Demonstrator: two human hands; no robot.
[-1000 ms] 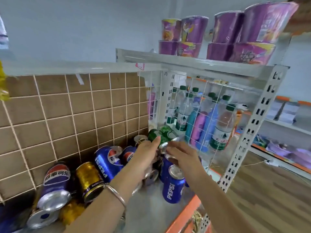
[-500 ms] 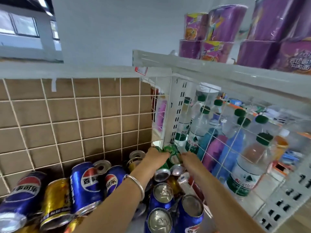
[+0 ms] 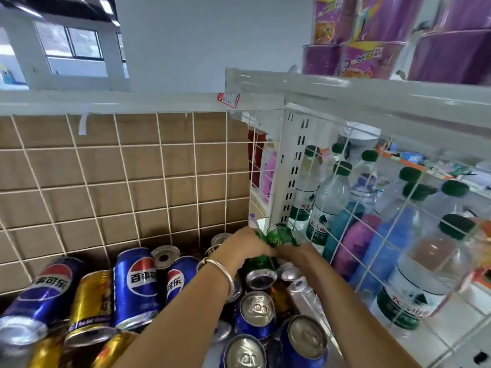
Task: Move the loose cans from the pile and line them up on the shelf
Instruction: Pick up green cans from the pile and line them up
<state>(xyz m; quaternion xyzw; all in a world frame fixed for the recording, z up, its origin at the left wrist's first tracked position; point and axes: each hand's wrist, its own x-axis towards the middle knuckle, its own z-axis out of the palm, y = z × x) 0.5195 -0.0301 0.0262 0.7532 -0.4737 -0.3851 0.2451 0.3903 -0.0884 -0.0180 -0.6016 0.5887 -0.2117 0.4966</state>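
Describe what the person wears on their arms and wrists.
Both forearms are bare, with no sleeves or gloves showing. The left arm carries a thin silver metal bangle at the wrist. The right arm shows no jewellery or watch.

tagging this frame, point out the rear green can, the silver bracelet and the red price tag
rear green can (image 3: 282, 235), head view, its side wall
silver bracelet (image 3: 225, 272), head view, band over the left wrist
red price tag (image 3: 228, 100), head view, centre of the tag
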